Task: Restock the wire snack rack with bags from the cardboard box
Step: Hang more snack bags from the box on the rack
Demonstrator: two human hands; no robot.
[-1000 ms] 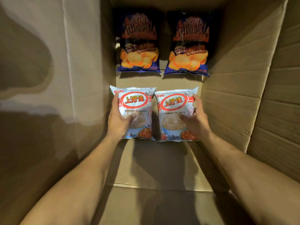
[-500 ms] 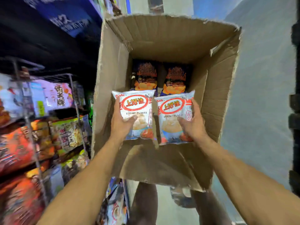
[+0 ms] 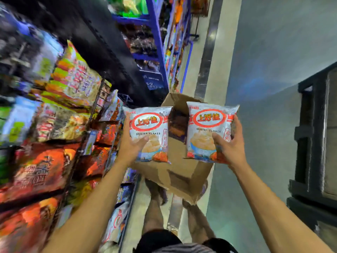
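My left hand grips a white shrimp flakes bag by its left edge, thumb across the front. A second, matching white bag is held the same way at its right edge by my right hand. Both bags are upright in the air above the open cardboard box, which stands on the floor in front of my feet. Dark blue bags show blurred inside the box between the two white ones. The wire snack rack stands to the left, its tiers packed with colourful bags.
Blue shelving with goods runs along the aisle beyond the rack. A grey floor stretches to the right of the box. Dark stacked crates stand at the right edge. My legs and feet are under the box's near flap.
Both hands have lifted the two white bags out of the box and higher up. The bags have moved apart, and my view has pulled back and swung toward the rack.
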